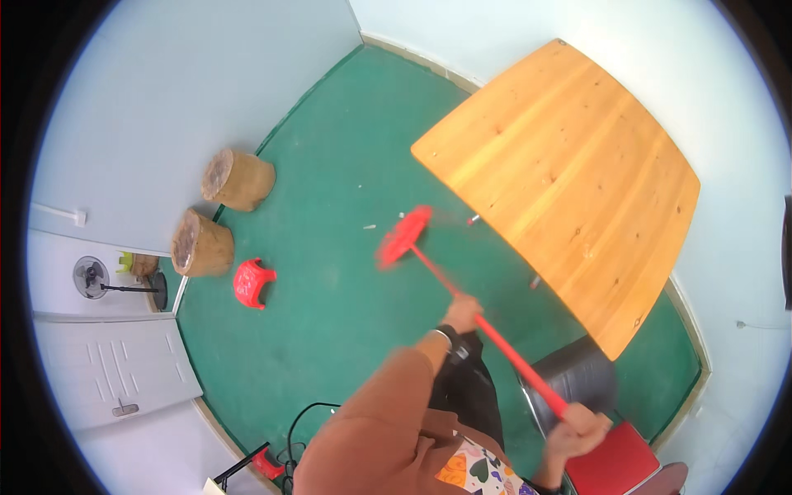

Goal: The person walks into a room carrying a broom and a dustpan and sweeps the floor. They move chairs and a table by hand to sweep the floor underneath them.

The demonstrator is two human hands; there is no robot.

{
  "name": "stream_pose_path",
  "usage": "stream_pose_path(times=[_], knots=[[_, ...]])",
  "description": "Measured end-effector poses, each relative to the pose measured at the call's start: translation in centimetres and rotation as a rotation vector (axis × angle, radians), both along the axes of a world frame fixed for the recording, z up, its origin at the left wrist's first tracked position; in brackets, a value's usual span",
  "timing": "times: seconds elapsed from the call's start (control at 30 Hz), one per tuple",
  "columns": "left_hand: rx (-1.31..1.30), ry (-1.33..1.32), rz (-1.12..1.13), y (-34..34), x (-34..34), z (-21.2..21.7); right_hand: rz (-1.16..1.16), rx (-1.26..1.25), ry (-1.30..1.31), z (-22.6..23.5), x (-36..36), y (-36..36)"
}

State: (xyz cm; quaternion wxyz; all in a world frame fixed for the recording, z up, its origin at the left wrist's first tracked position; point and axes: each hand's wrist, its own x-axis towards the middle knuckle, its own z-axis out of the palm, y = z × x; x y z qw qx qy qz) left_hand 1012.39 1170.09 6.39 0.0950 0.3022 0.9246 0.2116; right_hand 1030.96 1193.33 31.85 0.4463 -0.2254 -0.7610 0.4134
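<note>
left hand grips the red broom mid-handle, its head ahead and leftward.

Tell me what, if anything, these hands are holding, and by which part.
What looks like a red broom, by its handle: the left hand grips it partway along, the right hand at its upper end.

Cannot tell kind of head on long-handled red tool, smeared by motion. Find right hand softly blurred. See only part of black chair, partly covered by wooden tabletop. Lose brown rounded thing at lower edge, dark object at right rim. Cannot identify pale floor specks, too small
</note>
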Motion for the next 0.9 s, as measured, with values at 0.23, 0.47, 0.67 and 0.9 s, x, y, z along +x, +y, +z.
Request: stream_pose_path(times=[0.23, 0.47, 0.67, 0.9], knots=[[-0.077, -0.248, -0.014, 1.0, -9.4, 8.5, 0.262, -0.657, 0.174, 7.6, -9.5, 2.0], [0.367, -0.442, -0.181, 3.0, -13.2, 6.8, 0.172, -0.413, 0.232, 13.5, -16.7, -6.8], [0.325, -0.228, -0.047, -11.5, -19.9, 4.0, 0.506, -0.479, 0.309, 8.1, -23.2, -17.0], [0.037, -0.353, 0.058, -32.5, -31.3, 6.8, 0.699, -0.629, 0.151, 8.3, -36.2, -30.5]])
